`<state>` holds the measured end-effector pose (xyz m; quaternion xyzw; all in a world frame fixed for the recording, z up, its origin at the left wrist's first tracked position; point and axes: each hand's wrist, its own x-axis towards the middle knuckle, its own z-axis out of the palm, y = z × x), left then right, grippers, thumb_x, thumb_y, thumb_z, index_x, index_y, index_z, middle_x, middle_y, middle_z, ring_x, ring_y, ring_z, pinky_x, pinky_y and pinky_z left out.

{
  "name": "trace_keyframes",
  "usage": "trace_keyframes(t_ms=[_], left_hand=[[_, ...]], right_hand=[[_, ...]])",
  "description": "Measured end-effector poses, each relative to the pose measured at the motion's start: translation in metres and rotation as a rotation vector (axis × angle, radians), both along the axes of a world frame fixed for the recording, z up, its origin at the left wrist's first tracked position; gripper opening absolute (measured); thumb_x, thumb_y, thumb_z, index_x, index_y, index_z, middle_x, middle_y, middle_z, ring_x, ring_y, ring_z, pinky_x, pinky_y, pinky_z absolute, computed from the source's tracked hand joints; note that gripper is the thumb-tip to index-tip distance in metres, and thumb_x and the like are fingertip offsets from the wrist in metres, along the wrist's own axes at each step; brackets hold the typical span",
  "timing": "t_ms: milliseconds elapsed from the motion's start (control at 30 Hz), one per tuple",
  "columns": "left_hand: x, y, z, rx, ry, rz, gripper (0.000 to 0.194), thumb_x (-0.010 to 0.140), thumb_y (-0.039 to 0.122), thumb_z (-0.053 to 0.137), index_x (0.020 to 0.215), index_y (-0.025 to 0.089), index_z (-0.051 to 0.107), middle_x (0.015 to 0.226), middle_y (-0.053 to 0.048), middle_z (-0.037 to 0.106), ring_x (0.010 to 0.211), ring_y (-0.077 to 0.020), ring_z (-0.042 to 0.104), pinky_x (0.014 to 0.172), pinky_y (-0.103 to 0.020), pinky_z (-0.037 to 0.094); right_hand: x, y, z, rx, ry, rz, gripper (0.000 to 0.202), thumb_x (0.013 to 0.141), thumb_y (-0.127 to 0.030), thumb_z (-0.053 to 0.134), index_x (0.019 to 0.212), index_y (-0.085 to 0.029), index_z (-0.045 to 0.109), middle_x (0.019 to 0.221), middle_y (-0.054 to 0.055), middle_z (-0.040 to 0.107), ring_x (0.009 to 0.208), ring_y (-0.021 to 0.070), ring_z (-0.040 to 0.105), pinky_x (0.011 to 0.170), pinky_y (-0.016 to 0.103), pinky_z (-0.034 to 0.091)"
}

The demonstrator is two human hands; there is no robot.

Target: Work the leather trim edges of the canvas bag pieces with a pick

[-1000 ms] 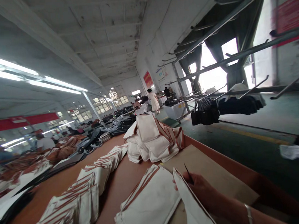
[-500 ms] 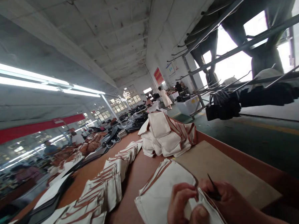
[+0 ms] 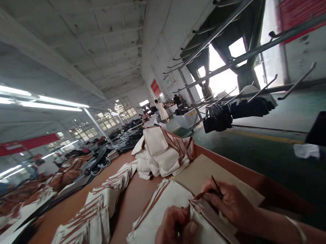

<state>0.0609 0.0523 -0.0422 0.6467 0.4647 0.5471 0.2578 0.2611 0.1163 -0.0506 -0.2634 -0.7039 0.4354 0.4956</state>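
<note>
My left hand (image 3: 175, 228) is closed on the edge of a white sewn panel (image 3: 209, 230) at the bottom of the view. My right hand (image 3: 229, 200) pinches the panel's upper corner, where a grey-brown inner layer shows. A thin dark pointed tool (image 3: 217, 186) sticks up from between my right fingers; its lower part is hidden, so its kind is unclear. Beneath and left of my hands lies a stack of white panels with brown edges (image 3: 159, 206). The held panel overlaps this stack, and its lower end runs out of view.
A heap of white panels (image 3: 159, 151) sits farther back on the brown table (image 3: 124, 215). An overlapping row of panels (image 3: 93, 209) runs along the left. At right lies a tan board (image 3: 209, 170). Beyond the table edge stands a metal rack (image 3: 225, 67) with dark bags (image 3: 217, 119).
The view has turned to the right. My right hand now grips the panel's corner and folds its edge, showing the grey-brown layer. My left hand has closed more tightly on the panel.
</note>
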Motion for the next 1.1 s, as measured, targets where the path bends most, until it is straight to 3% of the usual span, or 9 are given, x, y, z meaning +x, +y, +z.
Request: trace_keyframes(t_ms=[67,167,267,467,633,767,933,1033,1100], left_hand=[[-0.014,0.003,0.012,-0.170,0.142,-0.024,0.039,0.082,0.051,0.070,0.073,0.021,0.048,0.064,0.007,0.039,0.058,-0.0094,0.031,0.053,-0.022,0.027],[-0.019,0.010,0.023,-0.301,0.192,-0.138,0.036,0.081,0.052,0.070,0.090,0.020,0.055,0.072,0.006,0.042,0.064,-0.0103,0.037,0.057,-0.021,0.030],[-0.011,0.016,0.024,-0.406,0.175,-0.274,0.044,0.081,0.053,0.070,0.104,0.017,0.062,0.074,0.004,0.044,0.067,-0.0110,0.039,0.057,-0.022,0.029],[0.006,0.011,0.014,-0.589,-0.147,-0.329,0.035,0.073,0.045,0.081,0.084,0.014,0.068,0.066,0.003,0.047,0.060,-0.0082,0.035,0.055,-0.021,0.022],[0.007,0.013,0.000,-0.436,-0.131,-0.327,0.029,0.075,0.044,0.078,0.074,0.016,0.070,0.073,-0.002,0.056,0.064,-0.0118,0.048,0.057,-0.022,0.034],[0.009,0.015,0.008,-0.325,0.034,-0.357,0.032,0.080,0.048,0.071,0.071,0.018,0.066,0.073,-0.004,0.060,0.067,-0.0150,0.053,0.058,-0.024,0.041],[0.018,0.009,0.033,-0.368,0.175,-0.312,0.028,0.085,0.045,0.067,0.074,0.019,0.069,0.077,-0.004,0.061,0.072,-0.0164,0.057,0.067,-0.026,0.045],[0.025,0.007,0.033,-0.262,0.216,-0.281,0.031,0.086,0.046,0.065,0.070,0.019,0.067,0.071,-0.002,0.057,0.066,-0.0147,0.054,0.060,-0.023,0.042],[0.029,0.007,0.025,-0.150,0.232,-0.269,0.037,0.088,0.050,0.061,0.068,0.020,0.067,0.067,-0.002,0.056,0.064,-0.0151,0.053,0.057,-0.024,0.040]], right_hand=[[0.013,0.005,0.007,0.209,-0.148,-0.036,0.021,0.099,-0.033,0.045,0.086,-0.019,0.052,0.078,0.001,0.054,0.071,0.0151,0.051,0.068,0.028,0.039],[0.026,0.007,0.012,0.383,-0.322,0.034,0.012,0.099,-0.026,0.044,0.090,-0.020,0.049,0.085,0.001,0.055,0.076,0.0149,0.051,0.071,0.029,0.037],[0.031,0.004,0.010,0.389,-0.401,0.081,0.006,0.094,-0.026,0.054,0.097,-0.021,0.052,0.089,0.000,0.056,0.077,0.0144,0.051,0.072,0.029,0.036],[0.037,0.003,0.011,0.349,-0.387,0.188,0.009,0.089,-0.023,0.060,0.095,-0.019,0.054,0.085,-0.001,0.056,0.071,0.0123,0.050,0.066,0.026,0.036],[0.044,0.003,0.039,0.411,-0.557,0.192,0.012,0.095,-0.017,0.048,0.088,-0.018,0.057,0.089,0.003,0.059,0.078,0.0148,0.055,0.070,0.027,0.039],[0.048,-0.004,0.059,0.363,-0.533,0.229,0.007,0.093,-0.016,0.051,0.091,-0.018,0.058,0.092,0.004,0.062,0.084,0.0157,0.057,0.077,0.027,0.043],[0.046,-0.015,0.063,0.447,-0.518,0.315,0.016,0.095,-0.017,0.045,0.090,-0.017,0.059,0.093,0.007,0.063,0.090,0.0175,0.057,0.085,0.028,0.044],[0.042,-0.017,0.064,0.453,-0.560,0.258,0.016,0.090,-0.015,0.045,0.084,-0.016,0.059,0.087,0.008,0.063,0.082,0.0187,0.057,0.075,0.030,0.044],[0.040,-0.016,0.065,0.337,-0.531,0.201,0.011,0.082,-0.012,0.048,0.076,-0.017,0.056,0.078,0.005,0.061,0.073,0.0163,0.056,0.066,0.027,0.043]])
